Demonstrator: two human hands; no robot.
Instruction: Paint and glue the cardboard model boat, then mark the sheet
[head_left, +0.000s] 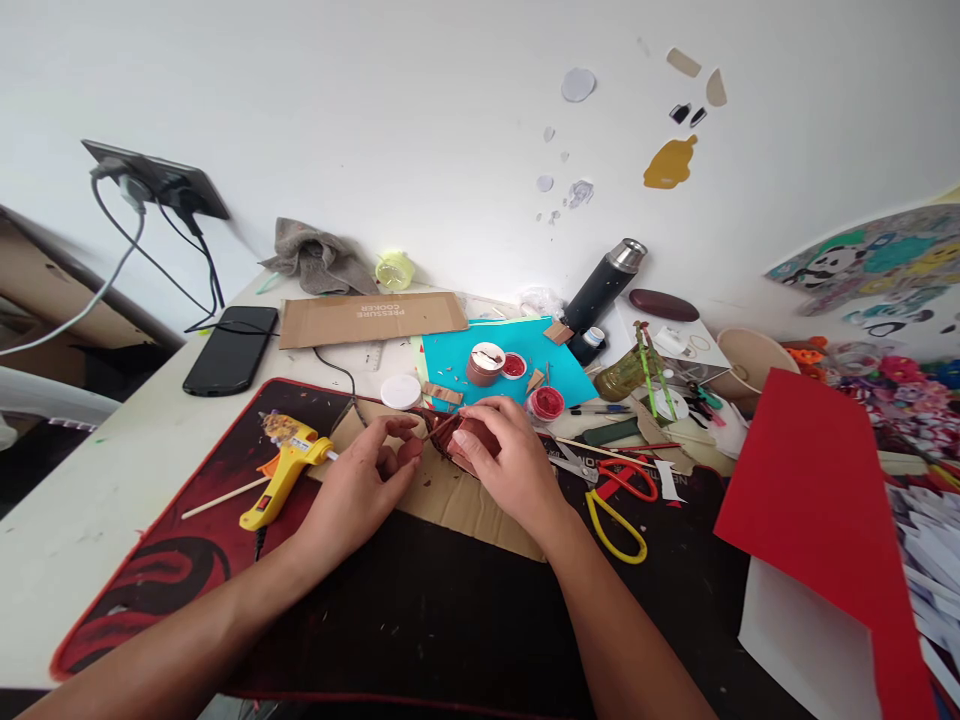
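Note:
Over the cardboard sheet (472,510), my right hand (514,465) grips a small reddish-brown piece (482,440) between thumb and fingers, which partly cover it. My left hand (371,475) is loosely curled just to the left, its fingers apart. A thin brown strip (442,427) runs between the two hands, close to the left fingertips; whether they touch it is unclear. Left of that hand lies a yellow glue gun (281,470). Beyond my hands stand an open brown paint jar (486,365) and a jar of red paint (546,403).
Scissors (619,500) with red and yellow handles lie at right, near a folded red card (810,500). A phone (232,350) rests at left. Along the wall are a cardboard strip (371,325), a grey cloth (319,258) and a black flask (604,285). Blue paper (450,350) lies under the jars.

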